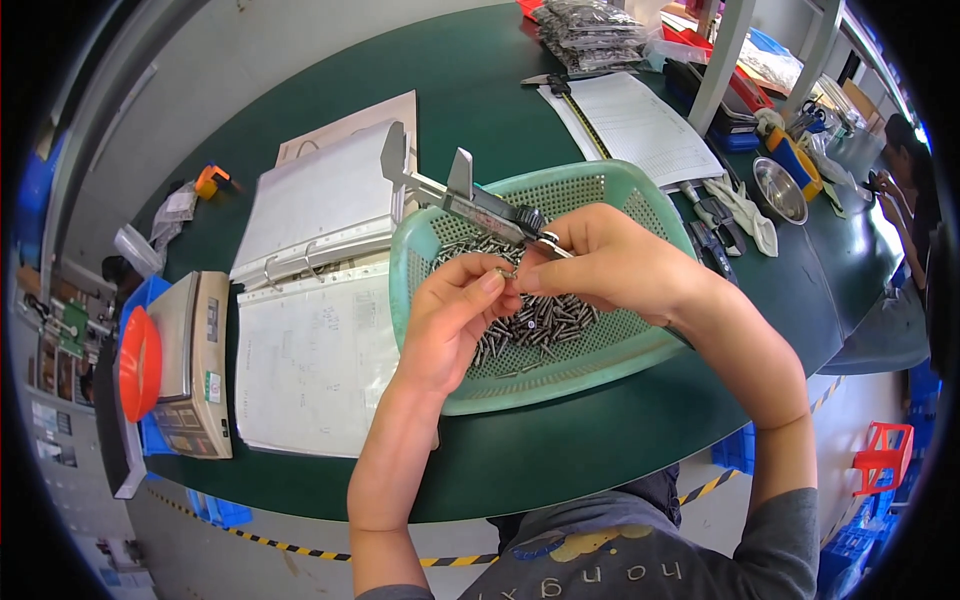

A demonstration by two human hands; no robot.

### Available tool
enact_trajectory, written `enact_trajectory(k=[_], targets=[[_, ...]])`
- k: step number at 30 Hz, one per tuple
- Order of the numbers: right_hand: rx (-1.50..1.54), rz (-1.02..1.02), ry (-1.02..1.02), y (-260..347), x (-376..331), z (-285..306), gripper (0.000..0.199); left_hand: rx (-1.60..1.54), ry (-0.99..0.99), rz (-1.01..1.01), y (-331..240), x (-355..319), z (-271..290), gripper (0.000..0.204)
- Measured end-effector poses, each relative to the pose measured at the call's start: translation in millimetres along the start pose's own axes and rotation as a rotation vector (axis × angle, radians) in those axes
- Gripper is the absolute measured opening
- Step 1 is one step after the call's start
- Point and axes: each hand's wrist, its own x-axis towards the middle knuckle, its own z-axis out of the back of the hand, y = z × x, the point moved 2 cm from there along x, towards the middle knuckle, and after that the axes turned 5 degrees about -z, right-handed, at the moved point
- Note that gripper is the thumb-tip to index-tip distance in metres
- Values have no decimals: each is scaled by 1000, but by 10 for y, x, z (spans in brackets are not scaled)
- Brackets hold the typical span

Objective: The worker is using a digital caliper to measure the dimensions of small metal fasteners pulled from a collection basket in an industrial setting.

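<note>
My right hand (620, 262) grips a digital caliper (485, 212), its jaws pointing up and to the left over the basket. Beside it, my left hand (450, 315) pinches a small metal piece (507, 272), which looks like one of the screws. The fingertips of both hands meet around that piece, so most of it is hidden. Below them stands a green plastic basket (640, 345) with perforated walls. Many small dark metal screws (535, 325) lie heaped in its bottom.
To the left lies an open ring binder (315, 350); beyond it are a scale (195, 350) and an orange-red bowl (140, 363). At the back right are printed sheets (640, 125), another caliper (560, 88), a white glove (748, 215) and a metal bowl (780, 190). Another person (910, 190) sits far right.
</note>
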Motion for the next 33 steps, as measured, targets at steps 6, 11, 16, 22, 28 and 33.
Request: enact_trajectory(k=[6, 11, 16, 22, 28, 33], targets=[[-74, 107, -63, -98, 18, 110, 19, -1, 17, -45, 28, 47, 1, 17], [-532, 465, -552, -168, -144, 321, 33, 36, -70, -193, 0, 18, 14, 20], [-695, 646, -665, -379, -201, 432, 31, 122, -149, -192, 27, -16, 22, 20], [-730, 703, -654, -519, -134, 363, 32, 246, -236, -194, 11, -74, 67, 18], [-712, 739, -652, -493, -64, 374, 38, 220, -239, -187, -55, -4, 77, 21], [-717, 505, -721, -663, -93, 518, 40, 341, -367, -131, 101, 35, 102, 25]])
